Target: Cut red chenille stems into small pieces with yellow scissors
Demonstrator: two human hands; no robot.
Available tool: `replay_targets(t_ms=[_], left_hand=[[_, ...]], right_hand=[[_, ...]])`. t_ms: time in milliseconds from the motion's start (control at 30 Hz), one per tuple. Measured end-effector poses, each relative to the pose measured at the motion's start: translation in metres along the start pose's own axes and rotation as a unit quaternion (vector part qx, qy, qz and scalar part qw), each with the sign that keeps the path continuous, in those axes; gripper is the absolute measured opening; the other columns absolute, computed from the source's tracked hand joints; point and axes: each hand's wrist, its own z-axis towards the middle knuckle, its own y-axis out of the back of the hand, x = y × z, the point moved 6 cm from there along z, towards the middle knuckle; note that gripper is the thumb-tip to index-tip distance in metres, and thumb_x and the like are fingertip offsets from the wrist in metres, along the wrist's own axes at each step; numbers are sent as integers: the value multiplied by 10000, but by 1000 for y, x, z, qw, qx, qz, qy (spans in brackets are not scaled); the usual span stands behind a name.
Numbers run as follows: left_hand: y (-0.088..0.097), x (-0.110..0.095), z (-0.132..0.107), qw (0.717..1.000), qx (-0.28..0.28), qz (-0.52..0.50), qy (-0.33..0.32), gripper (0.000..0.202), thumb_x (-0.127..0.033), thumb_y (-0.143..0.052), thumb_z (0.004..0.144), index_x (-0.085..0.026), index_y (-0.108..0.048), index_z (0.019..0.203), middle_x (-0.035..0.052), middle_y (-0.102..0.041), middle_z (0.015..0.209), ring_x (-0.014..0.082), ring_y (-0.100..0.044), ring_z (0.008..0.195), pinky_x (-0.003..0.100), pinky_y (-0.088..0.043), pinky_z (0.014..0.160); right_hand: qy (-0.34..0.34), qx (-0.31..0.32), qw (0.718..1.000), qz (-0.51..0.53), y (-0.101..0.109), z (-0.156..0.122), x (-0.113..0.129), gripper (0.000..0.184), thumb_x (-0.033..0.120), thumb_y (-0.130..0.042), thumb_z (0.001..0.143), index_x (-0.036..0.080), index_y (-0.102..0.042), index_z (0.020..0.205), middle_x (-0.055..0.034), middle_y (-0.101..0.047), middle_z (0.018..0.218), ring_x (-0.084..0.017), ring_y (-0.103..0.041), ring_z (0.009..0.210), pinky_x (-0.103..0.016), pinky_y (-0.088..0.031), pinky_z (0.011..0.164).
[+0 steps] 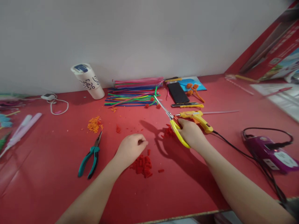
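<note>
My right hand [190,132] grips a pair of scissors [178,133] by the yellow handles, with the blades pointing up and away to the left. Beneath that hand a small heap of red bits [168,132] partly shows. My left hand [133,147] is closed, its thumb and fingers pressed together; whatever is between them, if anything, is hidden. Just below it on the table lies a pile of short red cut pieces [142,166], with a few strays beside it. Green-handled needle-nose pliers [94,152] lie left of my left hand.
Bundled pipe cleaners [133,96] lie along the wall beside a white tumbler [90,81]. Orange bits [94,124] sit above the pliers. A yellow glue gun [197,118], phone [178,92] and utility knife [188,105] lie beyond my right hand. A cord runs to a purple power strip [271,154].
</note>
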Motion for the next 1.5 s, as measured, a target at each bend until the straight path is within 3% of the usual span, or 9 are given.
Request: replay_targets(t_ms=[333, 433, 533, 700, 933, 1067, 1200, 1333, 1500], left_hand=[[-22, -7, -9, 984, 63, 162, -49, 38, -204, -552, 649, -194, -570, 617, 19, -509, 688, 152, -483, 601, 266, -322, 557], [-22, -4, -6, 993, 62, 98, -26, 98, -153, -503, 661, -187, -571, 600, 13, -504, 679, 139, -479, 598, 258, -325, 560], [-19, 0, -3, 993, 82, -76, 41, 54, -192, -548, 646, -173, -588, 614, 3, -519, 648, 125, -478, 584, 240, -333, 551], [-24, 1, -5, 921, 121, -335, 155, 47, -176, -594, 608, -148, -602, 645, -20, -518, 555, 92, -450, 509, 219, -329, 523], [-26, -2, -6, 909, 116, -369, 153, 27, -121, -586, 585, -126, -601, 607, -18, -534, 587, 83, -458, 568, 210, -339, 580], [-24, 0, -7, 911, 117, -353, 179, 42, -151, -603, 580, -134, -596, 618, -36, -514, 524, 66, -419, 493, 196, -298, 499], [-22, 3, -6, 904, 103, -357, 213, 68, -189, -607, 587, -137, -579, 620, -63, -433, 452, 37, -293, 394, 197, -177, 410], [-23, 2, -5, 901, 105, -366, 207, 68, -186, -603, 588, -131, -577, 619, -61, -432, 451, 37, -305, 399, 196, -182, 409], [-25, 0, -6, 895, 115, -387, 190, 75, -168, -607, 596, -126, -583, 654, -70, -412, 460, 29, -272, 392, 201, -162, 405]], right_hand=[[20, 0, 1000, 2, -6, -7, 10, 177, 348, -456, 704, 200, -420, 615, 2, -481, 541, -123, -428, 508, -229, -257, 466], [22, 10, 999, 36, -9, -11, 15, 186, 363, -469, 701, 197, -424, 626, 22, -454, 532, -114, -414, 515, -221, -263, 468], [45, 89, 981, 168, -20, -21, 26, 175, 354, -498, 683, 188, -456, 652, 45, -418, 531, -93, -387, 504, -208, -276, 461], [44, 240, 915, 321, -40, -42, 46, 156, 343, -494, 703, 188, -482, 690, 82, -373, 472, -65, -355, 400, -196, -271, 406], [69, 209, 921, 320, -40, -43, 57, 153, 300, -533, 654, 168, -461, 626, 70, -374, 524, -58, -355, 478, -191, -279, 442], [14, 142, 939, 314, -37, -39, 50, 164, 287, -515, 658, 189, -402, 589, 84, -348, 454, -55, -349, 411, -185, -265, 393], [-36, 197, 921, 334, -42, -40, 46, 74, 271, -474, 686, 199, -457, 680, 101, -345, 362, -72, -359, 321, -186, -276, 336], [0, 233, 901, 367, -45, -44, 52, 102, 260, -509, 671, 188, -502, 742, 104, -366, 375, -66, -357, 319, -183, -287, 339], [37, 213, 912, 347, -44, -45, 57, 107, 257, -524, 662, 180, -455, 635, 92, -354, 445, -47, -344, 385, -179, -272, 389]])
